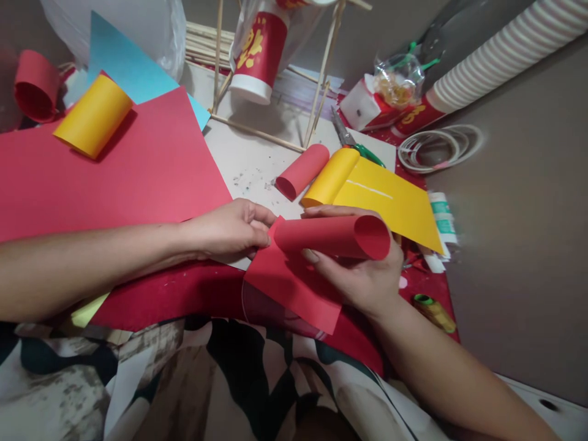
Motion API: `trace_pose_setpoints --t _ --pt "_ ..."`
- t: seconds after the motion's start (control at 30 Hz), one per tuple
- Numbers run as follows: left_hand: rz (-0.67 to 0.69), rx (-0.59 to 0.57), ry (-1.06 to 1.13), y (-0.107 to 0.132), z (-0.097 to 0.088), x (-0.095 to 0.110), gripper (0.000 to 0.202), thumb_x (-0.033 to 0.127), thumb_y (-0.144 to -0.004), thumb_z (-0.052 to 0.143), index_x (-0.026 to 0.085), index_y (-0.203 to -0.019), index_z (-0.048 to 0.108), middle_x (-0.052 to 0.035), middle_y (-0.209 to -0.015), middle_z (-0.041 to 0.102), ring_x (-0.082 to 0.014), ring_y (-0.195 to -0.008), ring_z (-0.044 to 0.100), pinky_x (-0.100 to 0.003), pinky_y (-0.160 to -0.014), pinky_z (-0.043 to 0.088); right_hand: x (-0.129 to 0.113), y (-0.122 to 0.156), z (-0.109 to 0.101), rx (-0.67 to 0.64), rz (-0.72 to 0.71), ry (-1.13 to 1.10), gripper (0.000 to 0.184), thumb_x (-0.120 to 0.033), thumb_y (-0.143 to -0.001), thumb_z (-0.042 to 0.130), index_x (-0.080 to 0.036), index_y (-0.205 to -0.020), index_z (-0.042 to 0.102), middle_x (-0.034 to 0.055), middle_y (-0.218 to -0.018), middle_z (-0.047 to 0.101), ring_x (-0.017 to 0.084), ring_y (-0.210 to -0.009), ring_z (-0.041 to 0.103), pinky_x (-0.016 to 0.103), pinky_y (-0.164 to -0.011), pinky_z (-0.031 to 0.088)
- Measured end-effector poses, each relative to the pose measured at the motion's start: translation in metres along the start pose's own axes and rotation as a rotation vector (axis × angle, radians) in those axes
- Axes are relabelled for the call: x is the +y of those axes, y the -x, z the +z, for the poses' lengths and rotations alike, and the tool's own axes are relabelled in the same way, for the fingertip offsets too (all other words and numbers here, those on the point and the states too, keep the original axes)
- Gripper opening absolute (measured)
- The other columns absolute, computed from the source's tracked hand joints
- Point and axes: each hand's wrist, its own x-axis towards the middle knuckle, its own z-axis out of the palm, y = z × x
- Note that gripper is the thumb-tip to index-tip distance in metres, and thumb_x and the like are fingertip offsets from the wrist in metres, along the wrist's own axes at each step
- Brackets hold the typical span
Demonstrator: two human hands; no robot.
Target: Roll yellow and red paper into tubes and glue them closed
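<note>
A sheet of red paper (298, 288) is partly rolled into a tube, its open end facing right and a flat flap hanging toward me. My right hand (362, 275) wraps round the rolled part, thumb in front and fingers behind. At the left end, my left hand (239, 229) pinches the paper's edge between thumb and fingers. Just beyond my hands lie a small red paper tube (303, 170) and a yellow paper sheet (395, 196) with one end curled over and a white streak on it.
Large red paper (160, 165), a yellow tube (94, 116) and blue paper (131, 61) lie left. A stick frame (257, 131) with a red cup (260, 55) stands behind. Scissors (353, 141), a wire coil (441, 150), stacked cups (505, 55) and a thread spool (434, 312) are right.
</note>
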Motion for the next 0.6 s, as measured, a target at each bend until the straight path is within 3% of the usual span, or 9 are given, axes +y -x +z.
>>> trace_pose_setpoints --t 0.37,0.6 --pt "-0.032 -0.018 0.042 -0.0003 -0.0014 0.0014 0.028 0.003 -0.063 0.064 0.016 -0.087 0.071 0.0017 -0.057 0.064 -0.0129 -0.055 0.062 -0.022 -0.054 0.046 0.0039 0.0044 0.0014 -0.011 -0.013 -0.032 0.049 -0.025 -0.075 0.082 -0.024 -0.119 0.061 0.0105 -0.115 0.070 0.029 -0.112 0.067 0.052 -0.100 0.054" --pt "-0.041 -0.018 0.068 -0.0002 -0.0007 0.0029 0.026 0.001 -0.064 0.062 0.015 -0.084 0.069 0.0060 -0.049 0.052 -0.0112 -0.053 0.059 -0.021 -0.056 0.046 0.0014 0.0020 0.0028 -0.035 -0.019 0.030 0.043 -0.026 -0.076 0.081 -0.024 -0.115 0.063 0.0098 -0.109 0.072 0.028 -0.106 0.069 0.048 -0.094 0.057"
